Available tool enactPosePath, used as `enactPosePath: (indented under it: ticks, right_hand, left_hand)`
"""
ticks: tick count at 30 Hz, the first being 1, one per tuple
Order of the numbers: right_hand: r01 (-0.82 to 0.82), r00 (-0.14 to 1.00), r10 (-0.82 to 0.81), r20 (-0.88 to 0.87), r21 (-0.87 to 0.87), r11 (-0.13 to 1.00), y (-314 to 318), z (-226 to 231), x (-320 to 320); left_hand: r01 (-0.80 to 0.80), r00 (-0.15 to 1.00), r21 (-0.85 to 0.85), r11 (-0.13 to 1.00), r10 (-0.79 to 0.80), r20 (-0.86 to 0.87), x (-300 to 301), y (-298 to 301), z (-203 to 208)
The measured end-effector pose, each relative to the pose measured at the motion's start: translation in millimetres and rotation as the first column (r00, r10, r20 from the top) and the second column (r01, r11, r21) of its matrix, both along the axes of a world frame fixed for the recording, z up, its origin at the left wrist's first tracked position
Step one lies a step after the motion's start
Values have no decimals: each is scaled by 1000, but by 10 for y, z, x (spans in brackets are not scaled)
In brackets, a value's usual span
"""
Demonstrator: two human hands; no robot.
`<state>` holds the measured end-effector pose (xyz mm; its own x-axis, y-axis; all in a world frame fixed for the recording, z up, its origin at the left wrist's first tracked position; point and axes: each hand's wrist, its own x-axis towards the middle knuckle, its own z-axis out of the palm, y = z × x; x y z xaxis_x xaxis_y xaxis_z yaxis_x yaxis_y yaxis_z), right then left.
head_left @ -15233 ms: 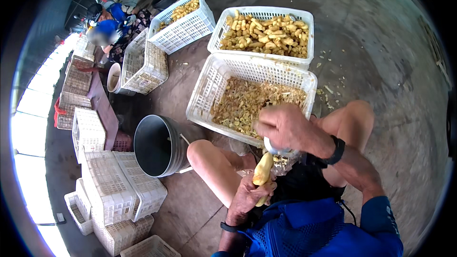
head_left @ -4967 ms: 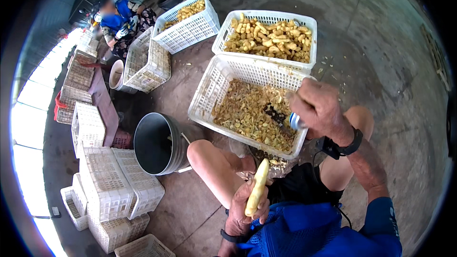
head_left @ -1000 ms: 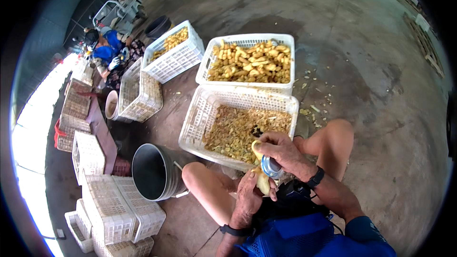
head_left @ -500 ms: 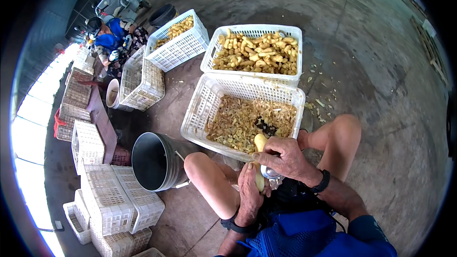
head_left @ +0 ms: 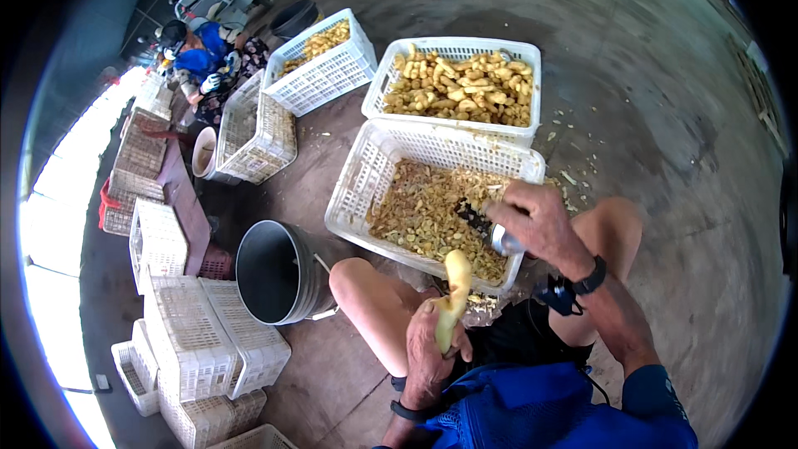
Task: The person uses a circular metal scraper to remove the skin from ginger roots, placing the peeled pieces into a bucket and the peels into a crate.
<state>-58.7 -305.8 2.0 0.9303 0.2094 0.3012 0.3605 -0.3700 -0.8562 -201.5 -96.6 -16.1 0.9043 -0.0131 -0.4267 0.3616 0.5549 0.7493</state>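
My left hand [head_left: 430,347] is wrapped round the lower end of a long, bent, pale yellow root [head_left: 455,287], which points up and away from me. Over the right side of the peelings crate [head_left: 352,191], my right hand [head_left: 540,220] grips a silver, rounded metal tool [head_left: 504,240], apart from the root. Its working part is mostly hidden by my fingers. Brown and yellow peelings [head_left: 416,212] cover the bottom of this white crate, with a dark clump near the tool. Just beyond stands another white crate [head_left: 465,43], heaped with yellow roots [head_left: 457,87].
A black bucket [head_left: 307,283] stands left of my knee. Stacked white crates [head_left: 195,341] line the left side. Farther off, a person [head_left: 199,58] in blue sits by more crates, one holding yellow pieces [head_left: 320,46]. Scraps [head_left: 573,176] lie on the concrete floor.
My right hand has lifted the metal tool off the root and moved it forward and right, over the peelings. My left hand has lowered slightly, still holding the root. The view has shifted slightly.
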Motion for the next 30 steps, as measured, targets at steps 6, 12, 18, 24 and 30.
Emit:
enactPosePath:
  ticks: [6,12,18,24,30]
  right_hand:
    - [-307,951,299,74,147,940,491,-159,-428]
    - [-232,953,218,208,46,972,490,-297,-221]
    - [-16,988,27,154,-73,997,-11,-138,199]
    - [-409,912,399,98,124,904,484,0,-353]
    - [-310,930,311,195,-34,950,492,-95,-195]
  left_hand:
    - [-14,990,-198,980,-14,-142,114,-67,-200]
    - [31,990,-214,976,-59,-125,161,-59,-113]
    - [0,996,-383,924,-33,-80,-73,206,31]
    - [-20,1000,-40,999,20,19,43,45,-155]
    - [41,984,195,980,-74,163,-5,48,-36]
